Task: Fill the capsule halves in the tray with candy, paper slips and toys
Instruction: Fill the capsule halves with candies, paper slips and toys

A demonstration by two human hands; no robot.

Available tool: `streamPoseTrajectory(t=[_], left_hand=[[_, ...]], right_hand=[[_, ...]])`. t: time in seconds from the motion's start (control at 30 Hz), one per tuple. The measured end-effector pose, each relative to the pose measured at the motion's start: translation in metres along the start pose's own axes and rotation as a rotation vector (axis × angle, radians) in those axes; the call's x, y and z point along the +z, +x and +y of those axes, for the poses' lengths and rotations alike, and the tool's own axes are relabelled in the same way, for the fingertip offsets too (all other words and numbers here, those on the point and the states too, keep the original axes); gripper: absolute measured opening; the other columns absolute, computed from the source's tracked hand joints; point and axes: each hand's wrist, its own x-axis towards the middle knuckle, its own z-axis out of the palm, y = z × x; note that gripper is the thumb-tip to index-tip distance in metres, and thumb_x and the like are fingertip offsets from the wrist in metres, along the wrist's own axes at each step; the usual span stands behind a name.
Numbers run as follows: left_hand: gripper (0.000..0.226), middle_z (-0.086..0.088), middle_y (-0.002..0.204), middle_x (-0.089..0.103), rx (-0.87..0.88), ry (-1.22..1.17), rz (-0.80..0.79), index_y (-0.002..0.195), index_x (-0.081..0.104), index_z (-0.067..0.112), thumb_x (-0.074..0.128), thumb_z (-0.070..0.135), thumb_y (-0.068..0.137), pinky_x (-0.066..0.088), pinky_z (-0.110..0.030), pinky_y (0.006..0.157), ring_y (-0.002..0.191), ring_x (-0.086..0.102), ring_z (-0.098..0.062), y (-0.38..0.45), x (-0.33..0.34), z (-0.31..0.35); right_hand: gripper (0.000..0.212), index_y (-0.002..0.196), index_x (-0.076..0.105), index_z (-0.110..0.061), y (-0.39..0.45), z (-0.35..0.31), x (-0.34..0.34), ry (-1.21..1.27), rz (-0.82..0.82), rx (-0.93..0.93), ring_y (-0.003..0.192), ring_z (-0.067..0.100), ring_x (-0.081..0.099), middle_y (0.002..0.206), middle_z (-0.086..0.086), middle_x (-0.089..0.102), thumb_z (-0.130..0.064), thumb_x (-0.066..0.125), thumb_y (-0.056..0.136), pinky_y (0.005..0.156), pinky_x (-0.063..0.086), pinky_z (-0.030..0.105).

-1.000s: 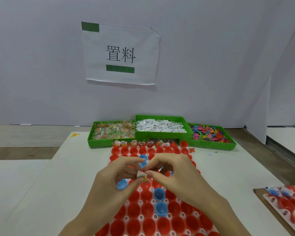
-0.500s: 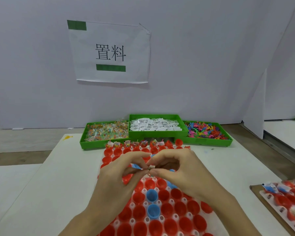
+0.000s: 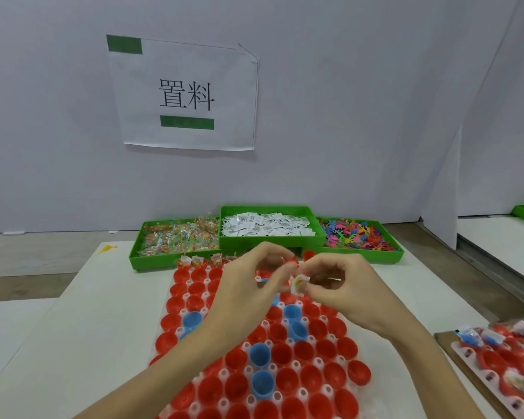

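Over the tray of red and blue capsule halves, which nearly covers the near end of the white table, both hands meet above its far rows. Behind the tray, three green bins sit side by side: candy on the left, paper slips in the middle, toys on the right. Above them a wall sheet reads "置料". Only the tray's farthest row looks filled, so filling has barely begun. The left hand and right hand both pinch a small wrapped piece, probably a candy packet; next it needs lowering into an empty half.
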Motion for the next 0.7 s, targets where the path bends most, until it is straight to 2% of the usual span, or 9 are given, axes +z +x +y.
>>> streamPoseTrajectory(t=[0.07,0.1,0.17,0.23,0.3,0.43,0.57,0.7], left_hand=[[0.018,0.013,0.106,0.072,-0.014,0.125,-0.093,0.116,0.071,0.019,0.059,0.024,0.103,0.055,-0.022,0.085,0.099,0.066,-0.002,0.013,0.007,-0.010],[0.025,0.011,0.118,0.070,0.021,0.280,-0.200,0.124,0.068,0.019,0.052,0.026,0.106,0.050,-0.025,0.095,0.109,0.061,-0.003,0.020,0.012,-0.018],[0.040,0.008,0.144,0.057,0.119,0.634,-0.440,0.141,0.057,0.021,0.038,0.036,0.109,0.031,-0.033,0.115,0.135,0.042,-0.013,0.029,0.020,-0.032],[0.052,0.010,0.156,0.045,0.182,0.868,-0.582,0.151,0.047,0.022,0.026,0.047,0.110,0.014,-0.040,0.122,0.149,0.025,-0.016,0.034,0.025,-0.044],[0.058,0.010,0.153,0.049,0.220,0.976,-0.628,0.150,0.047,0.023,0.019,0.052,0.108,0.010,-0.045,0.120,0.150,0.024,-0.017,0.035,0.028,-0.053],[0.062,0.007,0.145,0.056,0.204,0.981,-0.641,0.146,0.050,0.021,0.016,0.055,0.107,0.009,-0.046,0.117,0.146,0.029,-0.018,0.033,0.030,-0.062],[0.061,0.002,0.144,0.057,0.157,0.902,-0.653,0.142,0.053,0.019,0.017,0.054,0.107,0.003,-0.043,0.115,0.146,0.028,-0.017,0.034,0.031,-0.060],[0.057,0.003,0.144,0.056,0.142,0.873,-0.659,0.142,0.053,0.019,0.018,0.050,0.109,0.003,-0.042,0.112,0.144,0.029,-0.016,0.035,0.030,-0.062]], right_hand=[[0.012,0.092,0.079,-0.023,0.007,0.011,-0.005,-0.007,0.101,0.034,0.083,0.010,0.074,0.088,-0.006,0.078,-0.013,0.082,0.085,0.079,0.059,0.020],[0.012,0.092,0.079,-0.022,0.011,0.017,-0.007,-0.002,0.155,0.052,0.084,0.010,0.074,0.088,-0.006,0.078,-0.013,0.082,0.085,0.079,0.059,0.021],[0.012,0.095,0.079,-0.020,0.025,0.029,-0.011,0.001,0.235,0.088,0.084,0.011,0.073,0.089,-0.005,0.078,-0.012,0.080,0.086,0.079,0.060,0.023],[0.014,0.098,0.080,-0.022,0.042,0.039,-0.012,-0.014,0.266,0.127,0.085,0.009,0.072,0.089,-0.005,0.078,-0.013,0.078,0.088,0.076,0.060,0.023],[0.013,0.098,0.081,-0.023,0.057,0.048,-0.012,-0.050,0.256,0.158,0.085,0.010,0.072,0.087,-0.005,0.077,-0.014,0.076,0.089,0.074,0.059,0.023],[0.010,0.096,0.080,-0.022,0.078,0.060,-0.007,-0.150,0.216,0.176,0.083,0.013,0.072,0.085,-0.005,0.076,-0.015,0.077,0.089,0.067,0.056,0.022],[0.007,0.094,0.081,-0.022,0.089,0.063,-0.004,-0.295,0.133,0.134,0.082,0.008,0.072,0.085,-0.008,0.077,-0.019,0.078,0.089,0.079,0.061,0.029],[0.007,0.094,0.081,-0.021,0.094,0.060,-0.003,-0.347,0.076,0.133,0.081,0.005,0.072,0.083,-0.009,0.077,-0.018,0.079,0.088,0.080,0.062,0.029]])
